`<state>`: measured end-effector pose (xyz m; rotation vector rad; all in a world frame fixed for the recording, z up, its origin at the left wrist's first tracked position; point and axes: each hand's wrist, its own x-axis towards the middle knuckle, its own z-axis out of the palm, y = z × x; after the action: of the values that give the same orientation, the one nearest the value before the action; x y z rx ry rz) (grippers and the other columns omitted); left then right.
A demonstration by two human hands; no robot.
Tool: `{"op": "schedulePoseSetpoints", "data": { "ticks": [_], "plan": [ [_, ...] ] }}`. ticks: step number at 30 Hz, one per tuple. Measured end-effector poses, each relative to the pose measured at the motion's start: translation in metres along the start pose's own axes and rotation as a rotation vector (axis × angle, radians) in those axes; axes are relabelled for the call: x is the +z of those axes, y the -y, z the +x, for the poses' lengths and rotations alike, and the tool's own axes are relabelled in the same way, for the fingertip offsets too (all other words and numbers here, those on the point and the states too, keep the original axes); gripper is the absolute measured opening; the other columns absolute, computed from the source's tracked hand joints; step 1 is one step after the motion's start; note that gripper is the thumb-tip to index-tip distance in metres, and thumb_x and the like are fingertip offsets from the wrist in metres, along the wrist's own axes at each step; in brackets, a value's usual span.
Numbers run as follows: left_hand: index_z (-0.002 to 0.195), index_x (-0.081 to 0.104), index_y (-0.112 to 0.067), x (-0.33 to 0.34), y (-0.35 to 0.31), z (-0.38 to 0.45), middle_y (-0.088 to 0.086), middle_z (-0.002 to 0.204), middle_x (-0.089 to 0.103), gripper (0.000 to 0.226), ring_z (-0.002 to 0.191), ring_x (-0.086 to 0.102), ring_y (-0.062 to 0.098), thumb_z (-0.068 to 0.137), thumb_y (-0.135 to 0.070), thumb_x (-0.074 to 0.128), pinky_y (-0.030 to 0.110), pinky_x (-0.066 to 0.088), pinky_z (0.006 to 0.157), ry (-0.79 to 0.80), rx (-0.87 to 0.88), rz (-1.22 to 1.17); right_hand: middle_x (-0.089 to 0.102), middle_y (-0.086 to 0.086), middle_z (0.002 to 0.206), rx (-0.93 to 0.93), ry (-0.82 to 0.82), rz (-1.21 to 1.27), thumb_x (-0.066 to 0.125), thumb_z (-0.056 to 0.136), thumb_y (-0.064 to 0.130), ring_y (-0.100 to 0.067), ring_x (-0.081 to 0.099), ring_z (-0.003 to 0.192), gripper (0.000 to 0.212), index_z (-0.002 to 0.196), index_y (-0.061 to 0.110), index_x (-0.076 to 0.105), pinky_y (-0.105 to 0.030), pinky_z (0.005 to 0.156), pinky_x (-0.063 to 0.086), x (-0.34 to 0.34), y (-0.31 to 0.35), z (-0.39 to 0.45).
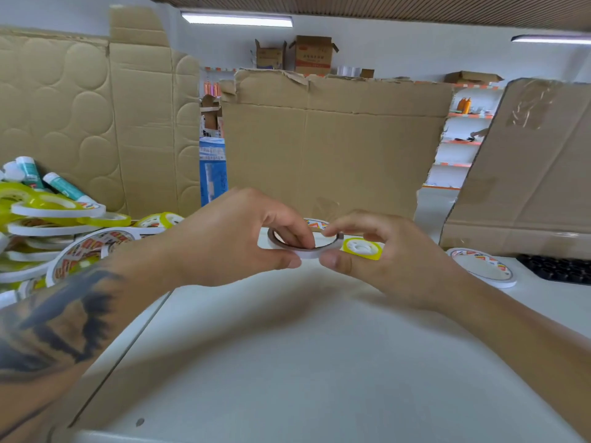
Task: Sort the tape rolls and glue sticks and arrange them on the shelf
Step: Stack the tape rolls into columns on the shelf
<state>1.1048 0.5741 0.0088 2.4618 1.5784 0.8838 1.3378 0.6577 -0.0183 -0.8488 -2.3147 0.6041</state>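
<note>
Forearms come in from the near corners over the white shelf surface [287, 362]. My left hand [236, 238] and right hand [383, 254] meet mid-scene on one thin white tape roll [315, 251].

Grip: left fingers curl into the roll's core, thumb under the near rim. Right thumb and fingers pinch the right edge. Both hands are holding it.

Orientation: roll lies nearly flat, hole facing up, far rim tipped up slightly. It's a ring, so no long axis. Can't tell if it touches the shelf or sits just above it.

Around it:
- small yellow tape roll [363, 248] just right of the held roll, partly behind my right fingers, lying flat
- printed white tape roll [483, 266] flat on the shelf, further right
- another printed roll [316, 223] just behind the held one, mostly hidden
- mixed pile of tape rolls [54, 238] at far left, white and yellow, stacked unevenly
- teal-and-white glue sticks [62, 185] on top of that pile, tilted, caps pointing up-left

Cardboard sheets [335, 148] stand along the far edge. Black tray [556, 268] at far right, only partly in view.
</note>
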Motion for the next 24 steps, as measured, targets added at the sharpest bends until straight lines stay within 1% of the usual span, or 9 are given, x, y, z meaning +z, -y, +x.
{"op": "schedulePoseSetpoints", "data": {
  "ticks": [4,6,8,10,14,16,20,22,24],
  "plan": [
    [0.097,0.077,-0.038,0.013,-0.002,0.002,-0.03,0.094,0.071,0.022,0.095,0.065,-0.009,0.082,-0.024,0.085,0.007,0.043,0.083,-0.041,0.009,0.012,0.069,0.028,0.111,0.057,0.007,-0.021,0.081,0.072,0.056,0.005,0.061,0.105,0.028,0.093,0.039,0.075,-0.014,0.089,0.044,-0.01,0.0,-0.002],
    [0.105,0.075,-0.04,0.021,-0.003,0.004,-0.033,0.105,0.069,0.029,0.101,0.062,-0.012,0.081,-0.03,0.085,0.005,0.041,0.085,-0.086,-0.011,0.008,0.068,0.031,0.112,0.071,0.001,-0.065,0.08,0.065,0.064,0.007,0.06,0.107,0.034,0.09,0.041,0.075,-0.01,0.09,0.042,-0.022,-0.004,-0.004],
    [0.123,0.067,-0.043,0.028,-0.003,0.007,-0.036,0.122,0.062,0.046,0.111,0.054,-0.018,0.08,-0.04,0.084,0.001,0.035,0.091,-0.085,-0.019,0.03,0.066,0.037,0.112,0.116,-0.016,-0.109,0.074,0.054,0.076,0.008,0.058,0.114,0.045,0.087,0.045,0.075,-0.017,0.098,0.041,-0.038,-0.011,-0.005],
    [0.135,0.058,-0.045,0.034,-0.004,0.008,-0.034,0.131,0.057,0.058,0.118,0.048,-0.018,0.082,-0.047,0.08,-0.002,0.03,0.093,-0.033,-0.054,0.038,0.065,0.037,0.11,0.186,-0.018,-0.145,0.073,0.047,0.076,0.006,0.059,0.114,0.048,0.084,0.047,0.075,-0.024,0.099,0.042,-0.057,-0.02,-0.007],
    [0.147,0.043,-0.048,0.048,-0.005,0.007,-0.03,0.145,0.046,0.07,0.127,0.041,-0.011,0.084,-0.066,0.066,-0.007,0.023,0.092,0.183,-0.155,0.089,0.074,0.021,0.104,0.333,0.037,-0.208,0.082,0.051,0.066,0.002,0.066,0.099,0.037,0.081,0.044,0.079,-0.021,0.088,0.049,-0.094,-0.033,-0.015],
    [0.152,0.033,-0.049,0.055,-0.007,0.007,-0.03,0.153,0.037,0.078,0.136,0.034,-0.01,0.083,-0.075,0.056,-0.001,0.021,0.102,0.286,-0.198,0.098,0.076,0.016,0.1,0.375,0.094,-0.229,0.085,0.053,0.061,-0.004,0.069,0.097,0.034,0.082,0.042,0.08,-0.03,0.087,0.051,-0.106,-0.037,-0.019],
    [0.158,0.024,-0.043,0.065,-0.012,0.013,-0.024,0.161,0.028,0.081,0.143,0.029,-0.003,0.087,-0.077,0.042,0.012,0.02,0.112,0.418,-0.222,0.134,0.071,0.02,0.074,0.421,0.239,-0.36,0.089,0.062,0.053,0.002,0.061,0.069,0.027,0.08,0.035,0.082,-0.025,0.069,0.044,-0.112,-0.043,-0.022],
    [0.159,0.021,-0.043,0.069,-0.015,0.016,-0.023,0.164,0.023,0.079,0.147,0.022,-0.003,0.09,-0.076,0.038,0.012,0.014,0.113,0.456,-0.221,0.168,0.072,0.02,0.082,0.443,0.3,-0.452,0.088,0.064,0.057,0.003,0.063,0.08,0.03,0.084,0.035,0.082,-0.024,0.079,0.051,-0.108,-0.047,-0.022],
    [0.159,0.019,-0.046,0.071,-0.015,0.017,-0.024,0.166,0.015,0.081,0.151,0.012,-0.004,0.087,-0.079,0.033,0.02,0.008,0.122,0.48,-0.214,0.195,0.074,0.018,0.097,0.471,0.33,-0.525,0.086,0.063,0.06,-0.006,0.066,0.099,0.034,0.086,0.036,0.08,-0.034,0.096,0.053,-0.104,-0.051,-0.02]
  ]
}}
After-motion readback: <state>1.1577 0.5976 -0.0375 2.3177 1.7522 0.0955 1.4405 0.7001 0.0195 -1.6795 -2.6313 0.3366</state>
